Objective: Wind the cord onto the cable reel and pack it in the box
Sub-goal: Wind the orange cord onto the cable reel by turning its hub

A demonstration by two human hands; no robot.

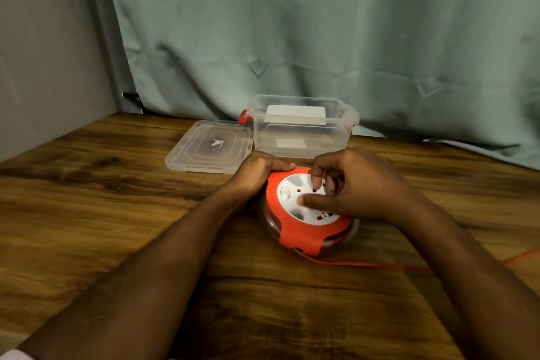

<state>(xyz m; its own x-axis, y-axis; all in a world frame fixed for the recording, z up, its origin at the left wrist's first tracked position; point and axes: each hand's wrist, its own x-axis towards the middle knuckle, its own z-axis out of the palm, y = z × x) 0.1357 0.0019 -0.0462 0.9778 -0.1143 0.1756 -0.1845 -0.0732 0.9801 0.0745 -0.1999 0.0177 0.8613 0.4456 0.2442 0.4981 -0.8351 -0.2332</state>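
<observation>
1. Altogether: one cable reel (306, 213), one cord (365, 264), one box (301, 128), one lid (210, 146), two hands.
2. Round and flat, the reel has an orange plastic frame and a white socket face; it lies on the wood-grain table (117, 199), just in front of the box.
3. Thin and orange, the cord trails from the reel's near edge off to the right.
4. Clear plastic with red latches, the box stands open; its clear, rectangular lid lies flat beside it on the left.
5. Left hand (257, 172) curls over the reel's far left rim, gripping it.
6. Right hand (350, 184) arches over the white face, thumb and fingertips pressed on it, fingers partly bent.
</observation>
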